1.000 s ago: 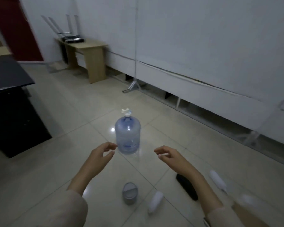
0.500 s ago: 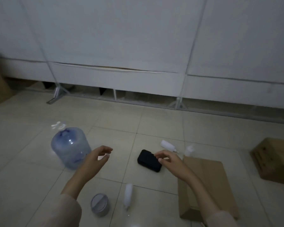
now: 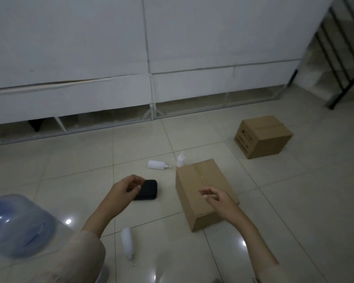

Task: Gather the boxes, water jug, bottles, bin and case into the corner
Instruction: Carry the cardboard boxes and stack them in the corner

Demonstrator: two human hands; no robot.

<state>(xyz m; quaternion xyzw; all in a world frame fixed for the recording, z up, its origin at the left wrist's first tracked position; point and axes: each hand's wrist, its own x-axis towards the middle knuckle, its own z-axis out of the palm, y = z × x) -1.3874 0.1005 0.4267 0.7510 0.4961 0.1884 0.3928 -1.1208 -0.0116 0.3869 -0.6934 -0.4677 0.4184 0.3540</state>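
A brown cardboard box [image 3: 200, 186] lies on the tiled floor in the middle. A second box [image 3: 262, 137] sits farther right. A black case [image 3: 147, 190] lies left of the near box. White bottles lie around: one on its side [image 3: 156, 164], one upright [image 3: 180, 159] behind the near box, one [image 3: 127, 243] near my sleeve. The blue water jug [image 3: 16, 223] stands at the lower left. My left hand [image 3: 125, 189] hovers above the case with loosely curled fingers, holding nothing. My right hand [image 3: 217, 199] hovers over the near box, fingers relaxed. Only a sliver of the bin [image 3: 103, 275] shows under my left sleeve.
A white panelled wall [image 3: 151, 58] with a gap and metal feet along its base runs across the back. A black railing and stairs [image 3: 343, 58] stand at the far right. Pale floor tiles [image 3: 294, 201] spread to the right.
My view has swung right: the jug slid to the lower-left edge, and the second box and stairs came fully into view. Both hands stay raised and hold nothing.
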